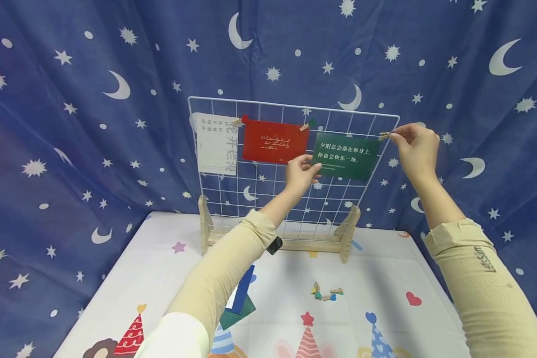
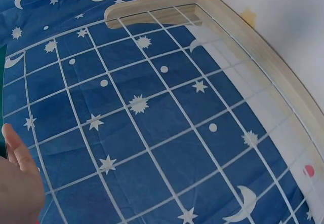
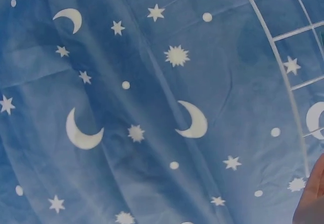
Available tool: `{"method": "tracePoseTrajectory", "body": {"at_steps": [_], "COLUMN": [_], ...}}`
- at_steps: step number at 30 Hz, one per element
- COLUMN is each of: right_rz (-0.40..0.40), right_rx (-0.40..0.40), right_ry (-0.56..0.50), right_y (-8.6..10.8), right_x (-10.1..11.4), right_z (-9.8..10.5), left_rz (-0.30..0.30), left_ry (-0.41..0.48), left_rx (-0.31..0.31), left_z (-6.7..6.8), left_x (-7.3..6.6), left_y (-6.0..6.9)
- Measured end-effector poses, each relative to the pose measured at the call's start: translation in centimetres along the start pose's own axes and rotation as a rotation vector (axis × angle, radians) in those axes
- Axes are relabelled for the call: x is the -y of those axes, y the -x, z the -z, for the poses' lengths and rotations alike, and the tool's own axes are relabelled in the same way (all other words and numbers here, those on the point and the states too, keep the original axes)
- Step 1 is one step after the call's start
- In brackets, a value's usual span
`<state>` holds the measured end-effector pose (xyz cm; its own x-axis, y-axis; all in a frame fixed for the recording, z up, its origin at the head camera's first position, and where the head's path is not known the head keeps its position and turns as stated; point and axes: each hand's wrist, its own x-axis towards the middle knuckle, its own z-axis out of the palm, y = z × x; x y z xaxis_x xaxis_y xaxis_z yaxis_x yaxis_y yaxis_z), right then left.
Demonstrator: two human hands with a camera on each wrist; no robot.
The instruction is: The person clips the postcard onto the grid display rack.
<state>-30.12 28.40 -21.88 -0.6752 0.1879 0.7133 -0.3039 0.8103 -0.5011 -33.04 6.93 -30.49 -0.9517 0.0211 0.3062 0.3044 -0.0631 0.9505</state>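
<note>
A dark green card (image 1: 346,158) with white writing lies against the upper right of a white wire grid (image 1: 295,199). My left hand (image 1: 299,175) pinches its lower left corner; in the left wrist view that hand (image 2: 21,186) shows only at the edge, beside a sliver of green. Beyond the card's upper right corner, my right hand (image 1: 415,149) pinches a small wooden clothespin (image 1: 384,135) at the grid's right side. Whether the clothespin bites the card cannot be made out. The right wrist view catches only part of the right hand (image 3: 311,201).
A red card (image 1: 275,141) and a white card (image 1: 217,144) hang on the grid, with clothespins at the red card's upper corners. A wooden base (image 1: 313,245) carries the grid. Several loose clothespins (image 1: 326,297) and blue and green cards (image 1: 241,314) lie on the table, partly behind my left sleeve.
</note>
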Motion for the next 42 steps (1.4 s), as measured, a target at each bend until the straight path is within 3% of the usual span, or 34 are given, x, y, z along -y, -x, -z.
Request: {"method": "tracePoseTrajectory", "body": {"at_steps": [6, 13, 18, 22, 30, 36, 42], "right_rz": [-0.065, -0.078, -0.084, -0.095, -0.091, -0.080, -0.049], "right_rx": [0.066, 0.067, 0.087, 0.126, 0.192, 0.217, 0.248], "right_ry": [0.050, 0.056, 0.073, 0.082, 0.111, 0.135, 0.155], "right_y": [-0.8, -1.6, -2.1, -2.5, -3.0, -3.5, -3.9], "right_x": [-0.5, -0.3, 0.1, 0.1, -0.1, -0.1, 0.0], "right_z": [0.3, -0.3, -0.9, -0.9, -0.6, -0.6, -0.7], "left_rz": [0.076, 0.042, 0.085, 0.124, 0.223, 0.294, 0.349], "left_ry": [0.070, 0.085, 0.159, 0.251, 0.538, 0.701, 0.758], "left_rx": [-0.071, -0.129, -0.182, -0.245, -0.353, -0.434, -0.453], "left_z": [-1.3, -2.1, -2.6, -3.3, -4.9, -5.3, -5.1], "left_x": [0.9, 1.1, 1.3, 1.5, 1.7, 1.7, 1.8], "left_y": [-0.1, -0.3, -0.3, -0.2, -0.2, -0.5, -0.8]}}
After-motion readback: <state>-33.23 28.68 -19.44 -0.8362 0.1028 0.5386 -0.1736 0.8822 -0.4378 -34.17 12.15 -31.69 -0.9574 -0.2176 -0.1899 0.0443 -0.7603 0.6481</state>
